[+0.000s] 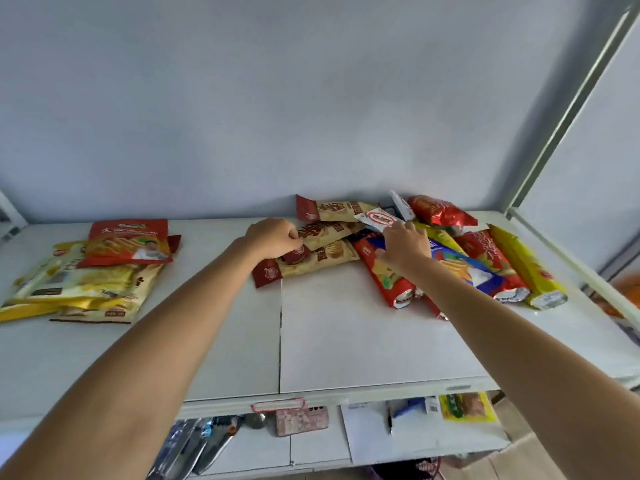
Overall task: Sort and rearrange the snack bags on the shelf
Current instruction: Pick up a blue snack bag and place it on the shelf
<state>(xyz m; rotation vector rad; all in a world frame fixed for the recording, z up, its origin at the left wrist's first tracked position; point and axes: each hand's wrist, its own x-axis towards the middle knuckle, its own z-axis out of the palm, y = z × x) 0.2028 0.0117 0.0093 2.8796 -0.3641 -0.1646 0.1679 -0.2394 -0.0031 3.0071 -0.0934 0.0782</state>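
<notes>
Left hand (273,237) pinching beige-and-maroon crinkled snack bag (313,259) mid-shelf | right hand (405,249) gripping small white red-labelled packet (378,218) over far-right pile | yellow bags stacked (79,285) far left on white shelf (346,334)

A smooth, matt white finish is shown by the shelf (346,323). Glossy plastic film, creased and catching light, is seen on the snack bags (450,268) under the fingers (412,227) of the right hand. Crimped silvery foil ends are shown nearer than those fingers.
</notes>
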